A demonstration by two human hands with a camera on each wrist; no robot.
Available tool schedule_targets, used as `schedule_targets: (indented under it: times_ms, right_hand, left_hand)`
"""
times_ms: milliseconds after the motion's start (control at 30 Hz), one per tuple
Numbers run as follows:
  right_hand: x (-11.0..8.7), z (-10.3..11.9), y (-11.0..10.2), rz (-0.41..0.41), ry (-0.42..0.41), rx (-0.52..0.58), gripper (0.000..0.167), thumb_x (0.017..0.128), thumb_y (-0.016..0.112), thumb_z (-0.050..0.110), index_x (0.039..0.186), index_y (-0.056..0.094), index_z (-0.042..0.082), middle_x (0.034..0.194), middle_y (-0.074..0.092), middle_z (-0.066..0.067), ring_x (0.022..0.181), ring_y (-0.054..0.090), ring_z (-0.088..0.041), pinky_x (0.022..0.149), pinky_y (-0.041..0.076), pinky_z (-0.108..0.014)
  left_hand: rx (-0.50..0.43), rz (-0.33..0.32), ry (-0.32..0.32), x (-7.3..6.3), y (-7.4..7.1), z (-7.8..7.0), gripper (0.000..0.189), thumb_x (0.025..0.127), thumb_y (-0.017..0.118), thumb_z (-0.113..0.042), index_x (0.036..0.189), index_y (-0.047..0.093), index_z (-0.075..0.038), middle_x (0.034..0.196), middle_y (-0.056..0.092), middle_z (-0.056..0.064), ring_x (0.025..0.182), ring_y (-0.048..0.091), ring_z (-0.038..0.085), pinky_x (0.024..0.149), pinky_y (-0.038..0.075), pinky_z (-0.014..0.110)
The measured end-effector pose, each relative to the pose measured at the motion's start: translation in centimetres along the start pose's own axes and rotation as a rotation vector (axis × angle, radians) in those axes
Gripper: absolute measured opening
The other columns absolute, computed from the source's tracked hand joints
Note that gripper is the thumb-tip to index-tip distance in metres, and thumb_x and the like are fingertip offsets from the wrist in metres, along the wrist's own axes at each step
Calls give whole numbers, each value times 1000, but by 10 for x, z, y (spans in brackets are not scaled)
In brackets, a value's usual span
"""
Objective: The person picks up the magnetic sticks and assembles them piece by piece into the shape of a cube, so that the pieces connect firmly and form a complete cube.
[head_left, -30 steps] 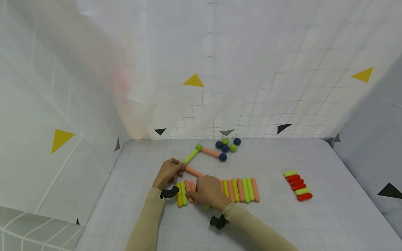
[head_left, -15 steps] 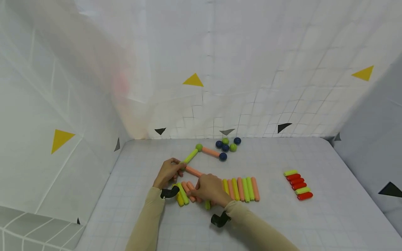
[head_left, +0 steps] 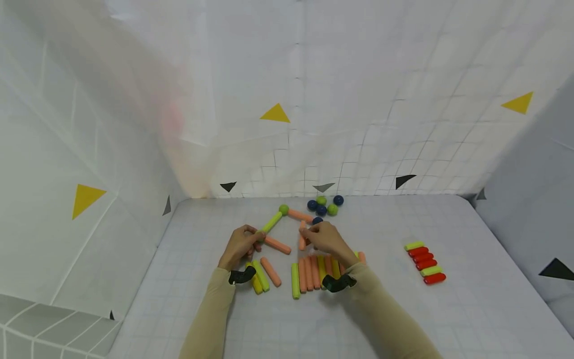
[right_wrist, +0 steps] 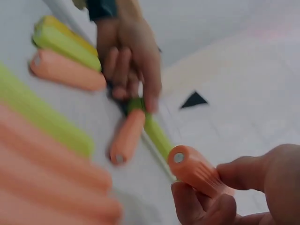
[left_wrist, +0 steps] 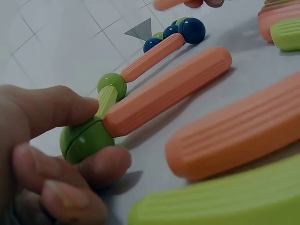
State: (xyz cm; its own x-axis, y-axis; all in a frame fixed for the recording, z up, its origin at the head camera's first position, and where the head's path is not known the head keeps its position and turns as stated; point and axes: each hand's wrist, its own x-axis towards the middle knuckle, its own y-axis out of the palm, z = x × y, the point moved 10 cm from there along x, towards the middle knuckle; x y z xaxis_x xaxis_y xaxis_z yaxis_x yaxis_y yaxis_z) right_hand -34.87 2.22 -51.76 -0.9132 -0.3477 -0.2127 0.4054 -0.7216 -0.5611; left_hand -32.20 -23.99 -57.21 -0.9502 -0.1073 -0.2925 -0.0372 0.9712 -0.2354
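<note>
My left hand (head_left: 242, 244) pinches a green ball (left_wrist: 84, 143) between thumb and fingers. From that ball run a lime magnetic rod (head_left: 272, 222) and an orange rod (left_wrist: 168, 91), which lies toward the right. The lime rod leads to a second green ball (head_left: 284, 210), where another orange rod (head_left: 298, 215) continues to a blue ball (left_wrist: 191, 30). My right hand (head_left: 329, 239) holds a loose orange magnetic rod (right_wrist: 194, 168) by one end, raised over the table. Its free end shows a silvery disc in the right wrist view.
Several blue and green balls (head_left: 321, 210) cluster at the back. In front of my hands lie a row of orange, lime and yellow rods (head_left: 309, 274) and a smaller group with an orange rod (head_left: 271, 271). Short red and lime rods (head_left: 423, 259) line up at right.
My right hand has picked an orange rod out of the row and moved it up and right, toward the blue ball. A gap now shows in the row. My left hand stays at the green ball.
</note>
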Motion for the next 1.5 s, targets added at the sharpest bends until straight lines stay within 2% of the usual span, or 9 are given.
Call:
schedule_targets:
  times_ms: [100,300,467,733,900,1100,1333,1400,1500]
  right_hand:
    - [7,-21,-10,-13,79,68,44,106,61,45,110,81,6,93,79,-3,78,66,-21,65,46,-29]
    - [15,-47,-11,-25,165,131,44,104,63,43,97,81,4,73,66,0,65,54,-14,58,41,-26]
    - [18,-55,-6,-11,188,204,42,104,65,40,98,83,3,83,79,-2,65,59,-11,62,49,-24]
    - [21,-64,-5,28,201,278,41,101,69,46,96,84,7,81,79,-1,60,57,-10,59,49,-24]
    - [25,-71,-3,53,226,303,44,98,72,50,92,84,8,77,79,0,58,57,-9,58,48,-24]
    - [26,-68,-2,49,205,324,42,98,73,48,94,84,7,76,79,-1,57,58,-8,57,48,-23]
    - [26,-73,1,49,201,316,45,97,74,50,85,83,8,74,78,-2,56,58,-9,56,48,-24]
    - [26,-73,1,50,200,310,46,97,73,52,84,83,9,74,78,-2,56,60,-9,56,48,-24]
    - [26,-72,0,43,193,299,48,97,73,54,83,83,9,75,78,-3,56,62,-10,55,48,-24]
  left_hand:
    - [-8,-4,27,0,-1,0,38,98,78,-32,120,62,-6,74,72,9,46,43,7,45,41,23]
    - [-39,-7,41,-1,-2,1,36,98,77,-30,121,63,-7,76,72,9,47,45,8,47,44,24]
    - [-38,-4,40,-1,-2,1,38,98,77,-32,123,63,-7,77,73,9,49,48,8,49,46,25]
    - [-10,-18,61,-3,2,0,41,98,77,-36,126,64,-10,79,74,9,49,48,8,48,44,25]
    - [-61,-33,126,-11,1,-2,44,101,74,-33,136,60,-10,86,74,14,51,50,11,49,46,26]
    - [-357,-186,224,-22,-18,0,39,105,67,-15,138,55,1,88,72,15,58,62,14,59,58,28]
    - [-517,-442,271,-46,-13,6,13,103,62,-3,113,60,4,83,69,10,59,66,16,63,61,30]
    - [-583,-474,303,-53,-8,5,7,101,62,1,106,61,5,80,67,7,57,65,17,60,61,31]
    - [-632,-446,365,-56,6,-1,6,99,60,6,103,59,9,76,66,7,54,63,17,56,60,32]
